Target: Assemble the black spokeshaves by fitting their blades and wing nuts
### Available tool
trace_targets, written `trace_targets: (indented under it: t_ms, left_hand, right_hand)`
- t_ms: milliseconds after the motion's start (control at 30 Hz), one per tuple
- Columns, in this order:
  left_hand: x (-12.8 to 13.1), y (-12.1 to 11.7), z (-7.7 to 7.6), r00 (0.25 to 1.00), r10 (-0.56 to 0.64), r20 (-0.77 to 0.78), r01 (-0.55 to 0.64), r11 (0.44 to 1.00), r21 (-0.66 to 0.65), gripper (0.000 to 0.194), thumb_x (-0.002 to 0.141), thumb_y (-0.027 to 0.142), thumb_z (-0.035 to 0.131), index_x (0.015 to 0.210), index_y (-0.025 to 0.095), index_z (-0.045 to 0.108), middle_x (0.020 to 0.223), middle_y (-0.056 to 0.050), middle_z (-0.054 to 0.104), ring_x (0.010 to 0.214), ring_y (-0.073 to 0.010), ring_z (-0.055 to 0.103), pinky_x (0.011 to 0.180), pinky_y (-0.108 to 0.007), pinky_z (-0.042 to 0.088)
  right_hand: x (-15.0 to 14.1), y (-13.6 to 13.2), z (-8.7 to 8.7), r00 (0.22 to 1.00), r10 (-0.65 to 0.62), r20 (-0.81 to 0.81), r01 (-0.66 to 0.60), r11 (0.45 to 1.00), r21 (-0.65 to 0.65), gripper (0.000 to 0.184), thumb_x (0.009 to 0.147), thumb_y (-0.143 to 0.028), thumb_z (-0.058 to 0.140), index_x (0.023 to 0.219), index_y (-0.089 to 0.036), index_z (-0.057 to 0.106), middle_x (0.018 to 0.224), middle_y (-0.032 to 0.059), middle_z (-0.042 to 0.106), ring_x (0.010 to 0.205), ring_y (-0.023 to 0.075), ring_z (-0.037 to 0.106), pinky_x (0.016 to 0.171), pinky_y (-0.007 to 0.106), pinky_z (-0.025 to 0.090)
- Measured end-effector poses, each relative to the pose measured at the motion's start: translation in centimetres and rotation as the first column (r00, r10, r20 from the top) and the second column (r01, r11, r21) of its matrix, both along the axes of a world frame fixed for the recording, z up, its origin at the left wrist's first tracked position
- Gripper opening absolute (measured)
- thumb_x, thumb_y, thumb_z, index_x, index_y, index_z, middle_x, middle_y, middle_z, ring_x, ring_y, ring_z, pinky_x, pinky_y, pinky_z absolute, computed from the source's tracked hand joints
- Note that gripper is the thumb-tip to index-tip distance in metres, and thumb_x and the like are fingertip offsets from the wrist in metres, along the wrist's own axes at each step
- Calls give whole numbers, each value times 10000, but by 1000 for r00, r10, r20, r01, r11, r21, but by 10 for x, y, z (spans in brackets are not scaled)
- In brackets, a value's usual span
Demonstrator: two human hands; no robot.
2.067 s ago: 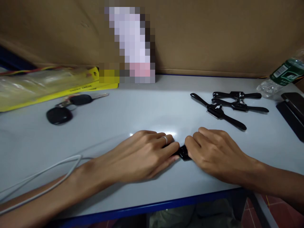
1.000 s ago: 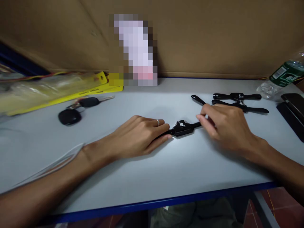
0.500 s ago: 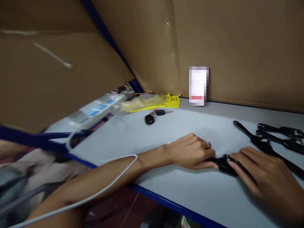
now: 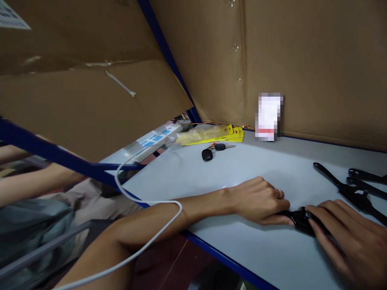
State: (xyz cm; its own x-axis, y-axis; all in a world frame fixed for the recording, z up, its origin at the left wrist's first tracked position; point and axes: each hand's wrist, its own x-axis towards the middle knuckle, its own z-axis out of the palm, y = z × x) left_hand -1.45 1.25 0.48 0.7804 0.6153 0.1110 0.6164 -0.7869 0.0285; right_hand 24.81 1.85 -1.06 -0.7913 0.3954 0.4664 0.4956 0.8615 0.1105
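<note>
A black metal spokeshave (image 4: 303,226) lies low over the grey tabletop, held between both hands. My left hand (image 4: 260,201), with a ring on one finger, is closed round its left handle. The fingers of my right hand (image 4: 350,237) are closed over the middle and right side of the tool, by its small silver screw or knob. Its right handle is mostly hidden under that hand. Beyond my right hand lie several more black spokeshaves (image 4: 358,197), some cut off by the picture's right edge.
Keys with a black fob (image 4: 207,154) lie at the back left, near yellow cards in clear plastic (image 4: 211,137). A blurred phone-like screen (image 4: 269,117) leans on the cardboard wall (image 4: 326,72). A white cable (image 4: 151,237) crosses my left arm. Another person's arm (image 4: 42,179) shows at left.
The camera view has turned left, so the table and hands appear farther right and slightly lower. Both hands keep their hold on the spokeshave.
</note>
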Motion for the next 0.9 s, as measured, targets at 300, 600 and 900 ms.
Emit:
trace_targets:
  t_ms: [300,600,900]
  left_hand:
    - [-2,-3,0,1000,-3,-8,3,1000,2,440,1063,528,428,839,192,603,752,-10,671,558,-143,594,465,-344,274]
    - [-1,-7,3,998,-32,47,32,999,2,509,1105,475,273,828,189,590,695,-14,626,514,-148,556,471,-361,314]
    - [-1,-9,2,999,-38,19,38,999,-26,483,1105,471,289,879,184,605,726,-15,639,552,-151,578,492,-341,328]
  right_hand:
    - [-15,-3,8,995,11,-99,-18,997,-73,195,1018,-151,446,1033,-140,641,956,88,657,895,244,595,860,416,443]
    - [-25,-9,22,993,-1,-118,-19,986,-165,166,923,-41,498,914,-135,634,966,108,664,888,261,567,791,417,421]
    - [-20,-6,25,973,122,-196,-155,975,-162,365,782,146,444,884,-127,663,1186,154,632,1193,299,526,1049,510,383]
